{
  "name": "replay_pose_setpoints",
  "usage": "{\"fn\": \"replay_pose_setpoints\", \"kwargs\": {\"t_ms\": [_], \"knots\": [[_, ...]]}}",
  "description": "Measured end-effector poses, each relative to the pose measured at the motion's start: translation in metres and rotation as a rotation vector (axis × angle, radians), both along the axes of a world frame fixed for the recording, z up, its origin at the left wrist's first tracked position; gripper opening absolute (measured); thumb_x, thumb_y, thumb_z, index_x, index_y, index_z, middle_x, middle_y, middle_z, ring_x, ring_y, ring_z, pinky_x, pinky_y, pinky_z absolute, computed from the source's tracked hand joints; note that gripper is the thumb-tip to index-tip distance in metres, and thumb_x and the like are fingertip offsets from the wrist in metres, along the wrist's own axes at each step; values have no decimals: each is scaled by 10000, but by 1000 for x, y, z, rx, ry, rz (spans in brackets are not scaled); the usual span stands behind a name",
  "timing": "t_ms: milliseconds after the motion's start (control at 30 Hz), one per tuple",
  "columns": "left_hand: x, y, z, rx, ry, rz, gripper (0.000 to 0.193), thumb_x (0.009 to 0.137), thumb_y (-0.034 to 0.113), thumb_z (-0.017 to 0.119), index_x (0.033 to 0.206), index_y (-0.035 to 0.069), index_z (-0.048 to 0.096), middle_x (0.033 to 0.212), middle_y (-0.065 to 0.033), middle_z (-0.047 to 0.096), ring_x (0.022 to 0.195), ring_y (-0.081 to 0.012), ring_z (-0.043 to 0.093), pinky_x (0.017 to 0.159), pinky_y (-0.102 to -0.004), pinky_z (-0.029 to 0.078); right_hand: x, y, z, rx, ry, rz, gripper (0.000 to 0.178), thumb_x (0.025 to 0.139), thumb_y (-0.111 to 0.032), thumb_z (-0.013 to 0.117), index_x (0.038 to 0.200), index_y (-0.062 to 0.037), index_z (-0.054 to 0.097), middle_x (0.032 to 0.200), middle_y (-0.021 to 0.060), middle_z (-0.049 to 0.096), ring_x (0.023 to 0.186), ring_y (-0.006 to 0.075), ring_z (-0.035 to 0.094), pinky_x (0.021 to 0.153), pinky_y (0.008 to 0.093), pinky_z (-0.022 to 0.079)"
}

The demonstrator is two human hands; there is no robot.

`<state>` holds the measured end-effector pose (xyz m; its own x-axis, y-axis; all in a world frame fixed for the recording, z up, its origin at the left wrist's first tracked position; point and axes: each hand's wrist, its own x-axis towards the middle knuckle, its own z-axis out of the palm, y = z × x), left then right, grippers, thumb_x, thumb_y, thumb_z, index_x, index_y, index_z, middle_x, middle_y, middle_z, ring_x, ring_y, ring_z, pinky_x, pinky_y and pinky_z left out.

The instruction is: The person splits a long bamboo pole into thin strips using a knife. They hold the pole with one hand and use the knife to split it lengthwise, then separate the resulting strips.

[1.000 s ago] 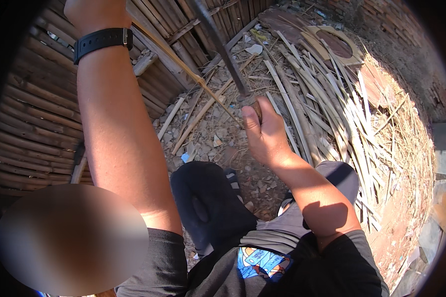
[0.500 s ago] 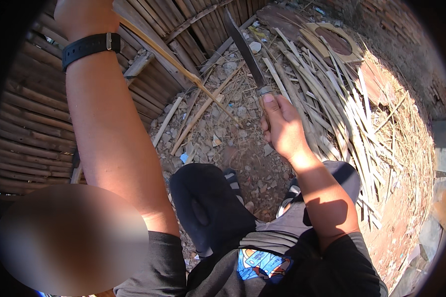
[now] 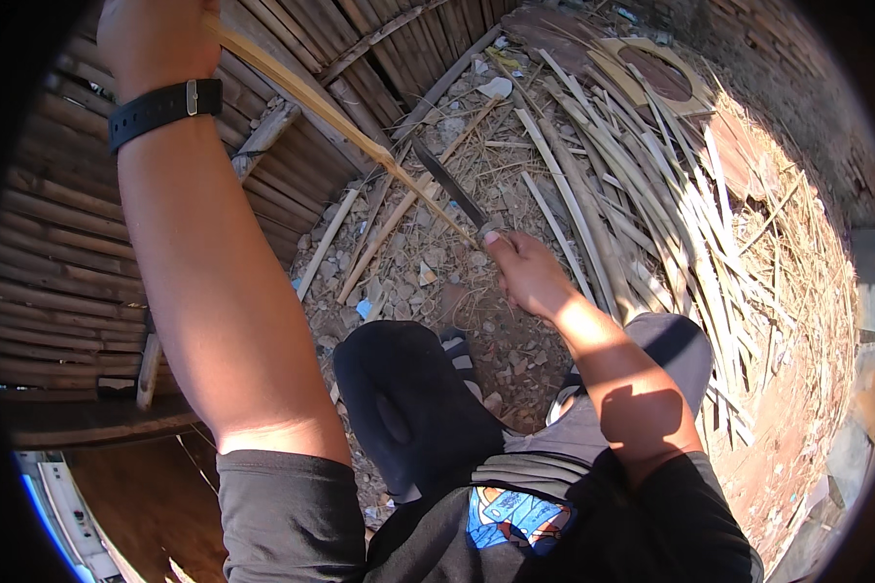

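At the top left, my left hand (image 3: pixel 157 44) is raised and closed around the upper end of a long bamboo strip (image 3: pixel 306 95); its fingers are partly cut off by the picture's edge. The strip slopes down to the right, its thin lower end near the ground and a node partway along. My right hand (image 3: pixel 533 277) grips the handle of a machete (image 3: pixel 449 183). The dark blade points up and to the left, its tip close beside the strip; whether they touch I cannot tell.
A bamboo slat wall (image 3: pixel 63 262) stands on the left. On the right lies a heap of split bamboo strips (image 3: pixel 651 185), with a board with a round hole (image 3: pixel 651 73) behind it. Stony ground (image 3: pixel 437 291) with loose sticks lies before my knees. A brick wall (image 3: pixel 797 68) rises far right.
My right hand has come down and slightly left, swinging the machete from upright beside the heap to a slant near the bamboo strip. My left hand has shifted slightly left, still holding the strip.
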<state>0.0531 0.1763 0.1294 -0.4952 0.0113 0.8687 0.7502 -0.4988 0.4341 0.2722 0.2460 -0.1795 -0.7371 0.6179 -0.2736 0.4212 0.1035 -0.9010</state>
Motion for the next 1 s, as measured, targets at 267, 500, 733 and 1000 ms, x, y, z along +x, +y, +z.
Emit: {"fn": "replay_pose_setpoints", "kwargs": {"t_ms": [267, 500, 733, 1000], "knots": [[10, 3, -8, -48, 42, -239, 216, 938, 123, 550, 751, 177, 455, 621, 63, 351, 490, -84, 352, 450, -252, 299, 11, -27, 89, 110, 564, -104, 400, 991, -357, 571, 1003, 42, 534, 674, 140, 594, 619, 272, 587, 621, 419, 467], [8, 7, -5, 14, 0, -22, 192, 926, 121, 559, 761, 161, 469, 613, 51, 392, 475, -93, 385, 436, -256, 316, -11, -49, 35, 263, 404, 51, 412, 997, -367, 538, 1046, 41, 502, 679, 228, 619, 649, 442, 635, 600, 496, 475], [12, -2, -6, -36, -31, -21, 184, 906, 118, 573, 758, 168, 477, 620, 47, 404, 461, -96, 380, 425, -265, 313, 7, -41, 74, 130, 559, -14, 447, 994, -375, 548, 1091, 60, 511, 690, 200, 627, 651, 390, 639, 605, 476, 476], [10, 7, -4, -25, -17, -16, 177, 905, 143, 572, 751, 161, 486, 609, 34, 421, 451, -104, 388, 417, -271, 306, -7, -32, -15, 221, 110, 13, 474, 997, -406, 521, 1070, 62, 540, 746, 189, 639, 722, 381, 641, 659, 451, 485]]}}
